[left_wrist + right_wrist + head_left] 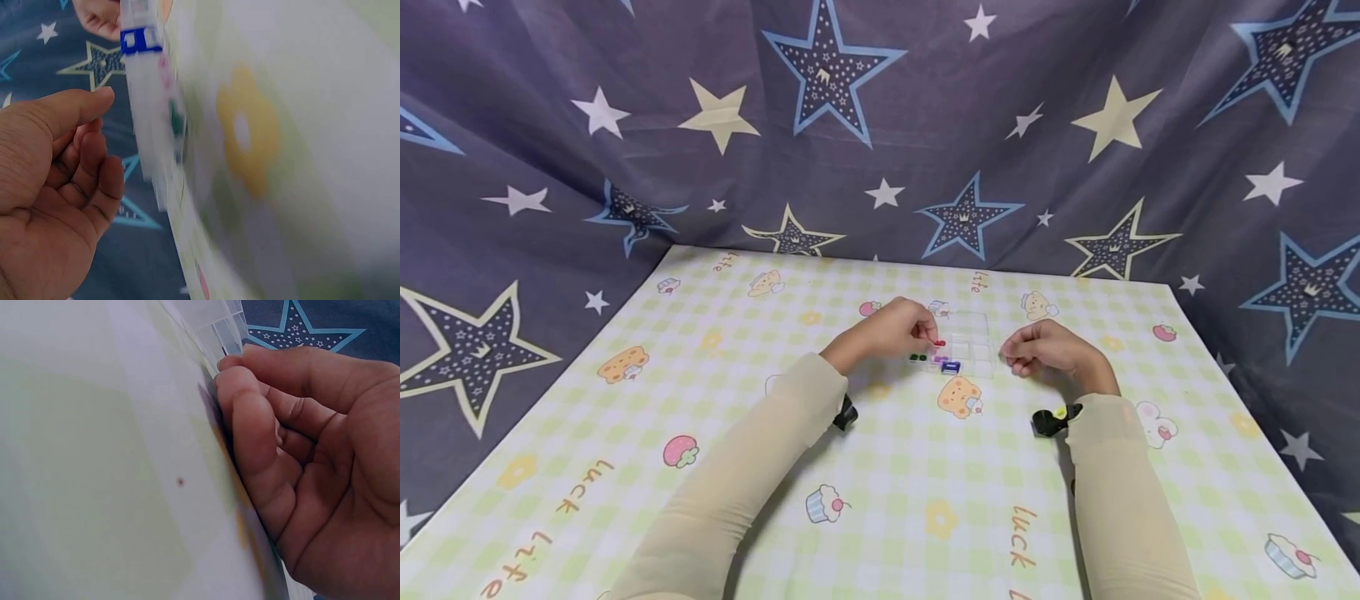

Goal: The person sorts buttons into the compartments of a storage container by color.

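A clear plastic compartment box [977,323] lies on the table between both hands. My left hand [898,327] reaches over its left side and pinches a small red piece [940,342] at the fingertips. In the left wrist view that piece is hidden behind the thumb of the left hand [62,169]. Small dark green pieces [918,357] and pink pieces [941,359] show along the box's near side, beside a blue item [951,367]. My right hand [1048,348] rests just right of the box, fingers loosely curled, with nothing visible in them.
The table [880,500] wears a green checked cloth printed with cakes, flowers and strawberries. A dark star-patterned curtain [925,158] hangs behind it and at both sides. A black wrist camera [1049,422] sits under the right wrist, another [846,413] under the left.
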`<state>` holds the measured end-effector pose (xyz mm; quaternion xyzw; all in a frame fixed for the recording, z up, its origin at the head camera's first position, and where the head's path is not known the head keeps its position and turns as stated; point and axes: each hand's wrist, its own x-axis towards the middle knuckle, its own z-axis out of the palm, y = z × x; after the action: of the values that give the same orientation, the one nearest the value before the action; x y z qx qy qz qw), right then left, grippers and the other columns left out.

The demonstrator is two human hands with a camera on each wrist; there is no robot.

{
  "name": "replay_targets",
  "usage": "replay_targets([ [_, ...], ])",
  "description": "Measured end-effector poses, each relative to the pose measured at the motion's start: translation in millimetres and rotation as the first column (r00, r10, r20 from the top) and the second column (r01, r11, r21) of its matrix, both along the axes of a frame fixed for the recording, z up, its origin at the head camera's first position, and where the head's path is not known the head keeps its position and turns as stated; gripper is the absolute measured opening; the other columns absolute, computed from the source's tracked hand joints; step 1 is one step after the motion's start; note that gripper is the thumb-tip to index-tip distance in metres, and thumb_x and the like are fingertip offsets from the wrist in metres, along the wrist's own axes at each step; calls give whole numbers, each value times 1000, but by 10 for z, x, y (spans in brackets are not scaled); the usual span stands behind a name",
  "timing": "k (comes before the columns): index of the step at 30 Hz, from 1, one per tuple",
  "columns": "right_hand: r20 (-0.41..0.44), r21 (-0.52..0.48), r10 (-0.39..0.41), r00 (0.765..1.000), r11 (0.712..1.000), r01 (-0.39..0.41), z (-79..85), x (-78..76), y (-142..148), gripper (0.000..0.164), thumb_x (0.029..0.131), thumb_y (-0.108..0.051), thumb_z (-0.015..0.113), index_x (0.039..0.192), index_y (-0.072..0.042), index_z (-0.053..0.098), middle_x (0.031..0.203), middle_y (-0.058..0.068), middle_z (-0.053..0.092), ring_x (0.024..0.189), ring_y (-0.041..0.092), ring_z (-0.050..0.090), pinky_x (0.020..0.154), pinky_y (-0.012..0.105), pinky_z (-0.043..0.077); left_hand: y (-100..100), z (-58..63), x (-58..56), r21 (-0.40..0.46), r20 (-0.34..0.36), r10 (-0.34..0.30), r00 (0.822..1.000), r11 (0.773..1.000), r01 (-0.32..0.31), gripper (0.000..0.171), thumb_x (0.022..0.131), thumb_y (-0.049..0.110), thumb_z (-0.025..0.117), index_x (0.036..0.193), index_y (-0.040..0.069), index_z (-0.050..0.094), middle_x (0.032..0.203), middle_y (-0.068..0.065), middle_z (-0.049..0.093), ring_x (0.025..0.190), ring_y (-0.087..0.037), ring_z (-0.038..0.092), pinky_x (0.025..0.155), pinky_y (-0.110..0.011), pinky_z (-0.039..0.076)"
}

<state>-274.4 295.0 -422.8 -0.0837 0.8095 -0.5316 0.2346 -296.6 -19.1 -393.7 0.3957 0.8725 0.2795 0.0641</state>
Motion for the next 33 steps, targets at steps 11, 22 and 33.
replay_targets([
  [11,10,-20,2,1000,1000,-1,-2,14,-10,27,104,-8,58,114,16,66,89,14,71,69,14,67,68,30,58,-630,18,-31,-77,11,62,998,995,-61,8,91,7,72,86,12,73,79,2,68,73,-13,59,73,-30,50],
  [22,16,-1,-18,1000,1000,18,-17,4,-11,25,103,-7,58,113,15,67,87,13,71,68,14,67,67,30,58,-1141,-13,-13,-132,89,65,994,990,-53,8,92,2,69,88,6,75,78,1,68,65,-13,53,65,-29,46],
  [33,19,0,-19,1000,1000,19,11,18,-22,26,103,-7,58,113,16,66,87,13,71,68,14,66,67,30,58,-1358,-2,15,-188,195,80,978,981,-43,17,89,-4,65,90,7,78,84,-1,73,65,-12,51,64,-28,44],
])
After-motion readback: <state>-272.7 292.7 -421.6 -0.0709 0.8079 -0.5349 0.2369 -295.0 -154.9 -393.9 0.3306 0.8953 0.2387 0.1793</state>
